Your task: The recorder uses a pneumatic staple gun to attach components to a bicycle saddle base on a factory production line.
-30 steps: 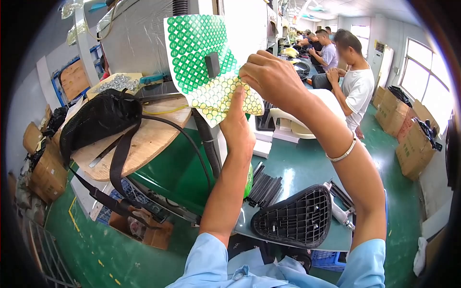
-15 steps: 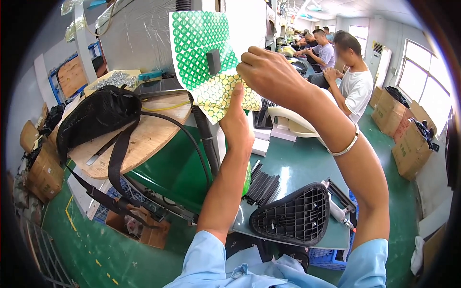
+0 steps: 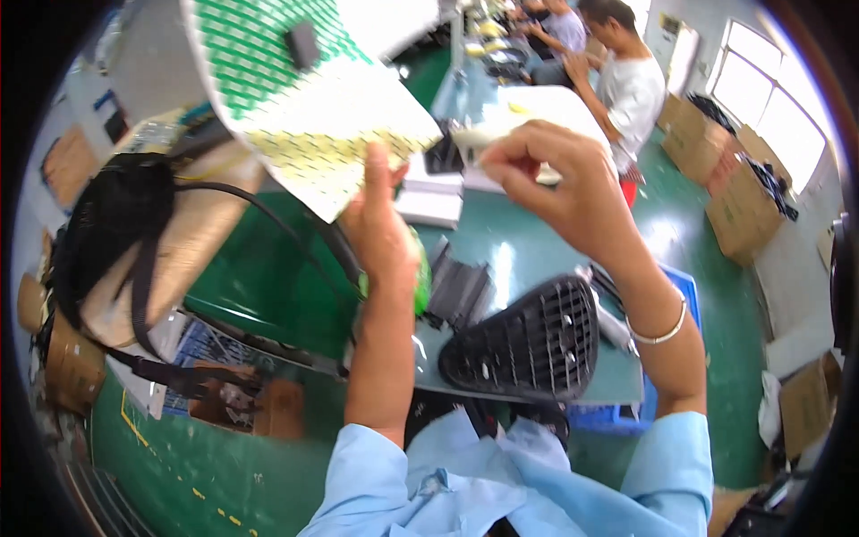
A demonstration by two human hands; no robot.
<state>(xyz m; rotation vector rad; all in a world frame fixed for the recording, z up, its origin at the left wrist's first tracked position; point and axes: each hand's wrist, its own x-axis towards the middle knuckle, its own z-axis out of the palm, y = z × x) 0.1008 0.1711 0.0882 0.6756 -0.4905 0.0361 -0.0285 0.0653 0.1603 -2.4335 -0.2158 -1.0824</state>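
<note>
My left hand (image 3: 386, 228) grips the lower edge of a sheet of round green stickers (image 3: 255, 67), thumb up along it. The sheet's lower part is folded over and looks pale yellow. A small dark block (image 3: 302, 45) sits against its green face. My right hand (image 3: 564, 179), with a bangle on the wrist, is apart from the sheet to its right. Its thumb and forefinger are pinched together; anything between them is too small to make out. Below lies a black wedge-shaped plastic part (image 3: 528, 345), ribbed grid facing up, on the green table (image 3: 510, 242).
Black strips (image 3: 458, 291) lie left of the ribbed part, and a metal hand tool (image 3: 611, 318) to its right. White boxes (image 3: 429, 206) stand behind. A black bag (image 3: 116, 224) rests on a wooden board at left. A person in white (image 3: 631, 89) sits at far right.
My right hand has come away from the sheet, moving right and down. My left hand has shifted left with the sheet. The whole view has also shifted.
</note>
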